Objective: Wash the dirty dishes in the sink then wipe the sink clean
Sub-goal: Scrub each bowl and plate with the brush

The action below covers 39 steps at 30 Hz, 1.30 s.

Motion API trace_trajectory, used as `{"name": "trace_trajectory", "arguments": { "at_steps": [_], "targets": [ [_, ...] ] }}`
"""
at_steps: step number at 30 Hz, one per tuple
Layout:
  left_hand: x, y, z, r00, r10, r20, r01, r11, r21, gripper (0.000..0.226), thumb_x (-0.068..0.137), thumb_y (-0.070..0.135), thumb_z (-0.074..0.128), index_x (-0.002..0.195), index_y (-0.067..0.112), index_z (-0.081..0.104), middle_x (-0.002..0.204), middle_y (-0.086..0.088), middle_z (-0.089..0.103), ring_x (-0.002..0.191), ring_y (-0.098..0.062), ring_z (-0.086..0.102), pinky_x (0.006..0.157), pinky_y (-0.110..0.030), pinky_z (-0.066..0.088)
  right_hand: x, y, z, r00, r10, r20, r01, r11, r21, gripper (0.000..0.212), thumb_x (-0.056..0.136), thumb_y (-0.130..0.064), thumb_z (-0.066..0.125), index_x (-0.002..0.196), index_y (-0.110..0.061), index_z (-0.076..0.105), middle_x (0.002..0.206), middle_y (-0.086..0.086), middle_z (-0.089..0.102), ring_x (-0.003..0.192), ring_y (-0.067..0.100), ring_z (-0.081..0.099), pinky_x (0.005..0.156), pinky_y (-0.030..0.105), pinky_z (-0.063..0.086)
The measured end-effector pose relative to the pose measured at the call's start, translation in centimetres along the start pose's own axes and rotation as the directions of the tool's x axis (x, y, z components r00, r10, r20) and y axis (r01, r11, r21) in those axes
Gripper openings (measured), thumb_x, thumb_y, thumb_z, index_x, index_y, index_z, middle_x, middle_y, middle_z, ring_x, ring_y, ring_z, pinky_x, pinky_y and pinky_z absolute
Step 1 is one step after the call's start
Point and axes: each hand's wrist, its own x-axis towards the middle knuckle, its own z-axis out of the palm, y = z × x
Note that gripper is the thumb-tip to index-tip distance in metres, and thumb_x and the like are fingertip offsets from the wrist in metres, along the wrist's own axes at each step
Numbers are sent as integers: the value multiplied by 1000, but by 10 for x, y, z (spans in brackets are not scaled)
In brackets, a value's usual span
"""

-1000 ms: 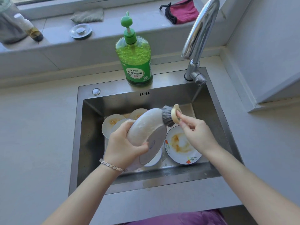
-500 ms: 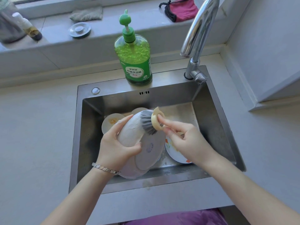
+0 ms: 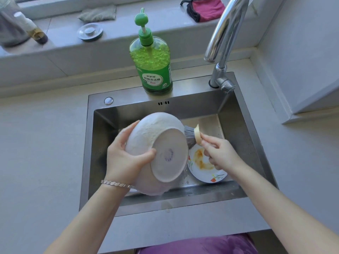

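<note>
The bowl (image 3: 157,142), coated in suds, is held above the sink (image 3: 244,136), tilted with its base turned toward the camera. It is clasped by the left grip (image 3: 124,162), with the thumb laid at the edge of the base and the fingers along its far side. A brush (image 3: 191,138) is pinched by the right grip (image 3: 220,154), its grey bristles set against the bowl's right edge. A stained plate (image 3: 203,167) lies on the sink floor. A green soap bottle (image 3: 152,70) stands on the sink's back ledge.

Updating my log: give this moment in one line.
left hand: grips bowl | right hand: pinches brush against bowl | stained plate: in sink
</note>
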Motion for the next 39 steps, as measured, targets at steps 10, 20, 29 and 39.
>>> {"name": "trace_trajectory", "arguments": {
  "at_steps": [10, 20, 29, 39],
  "targets": [
    [24, 2, 31, 882, -219, -416, 112, 957, -267, 62, 59, 7, 74, 105, 44, 54, 109, 7, 63, 98, -10, 63, 90, -36, 53, -18, 16, 39, 999, -34, -15, 36, 992, 122, 39, 97, -7, 43, 135, -14, 46, 42, -24, 47, 37, -11, 43, 39, 4, 33],
    [19, 1, 37, 905, -154, -396, 107, 985, -138, 82, 64, 1, 73, 134, 32, 44, 123, 22, 45, 118, -1, 46, 95, -9, 35, -40, 19, 54, 982, -187, 2, 185, 977, 108, 39, 94, -2, 47, 123, -28, 50, 117, -21, 56, 111, -11, 49, 87, -2, 35],
    [8, 1, 22, 981, -63, -181, 68, 997, 25, 78, 61, 2, 76, 124, 39, 49, 126, 15, 52, 118, -5, 50, 100, -23, 41, -37, -1, 46, 939, -321, 128, 331, 941, -66, 42, 94, -10, 51, 110, -49, 53, 84, -42, 58, 80, -21, 54, 74, 0, 38],
    [-1, -2, 14, 958, -251, -140, 251, 968, -24, 71, 62, 3, 77, 125, 25, 54, 112, 8, 59, 98, -10, 59, 83, -25, 49, -32, -6, 37, 911, -358, 204, 404, 873, -273, 35, 90, -29, 52, 115, -54, 52, 106, -11, 70, 98, 1, 63, 84, 20, 48]
  ]
}}
